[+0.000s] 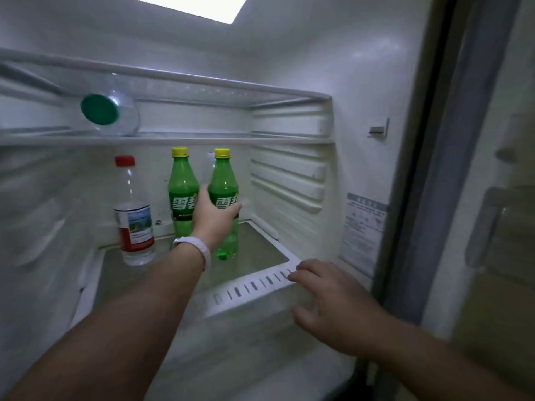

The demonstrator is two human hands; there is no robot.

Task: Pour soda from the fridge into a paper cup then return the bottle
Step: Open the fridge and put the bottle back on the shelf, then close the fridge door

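Two green soda bottles with yellow caps stand upright on the lower fridge shelf [260,250]. My left hand [212,218], with a white band on the wrist, reaches into the fridge and wraps round the label of the right soda bottle [224,180]. The left soda bottle [181,186] stands just beside it, untouched. My right hand [333,302] rests with relaxed fingers on the slotted white front edge of that shelf [249,287], holding nothing. No paper cup is in view.
A clear water bottle with a red cap [134,215] stands at the shelf's left. On the upper shelf a clear bottle with a green cap [107,111] lies on its side. The fridge's right wall [364,169] and the door frame [434,169] are to the right.
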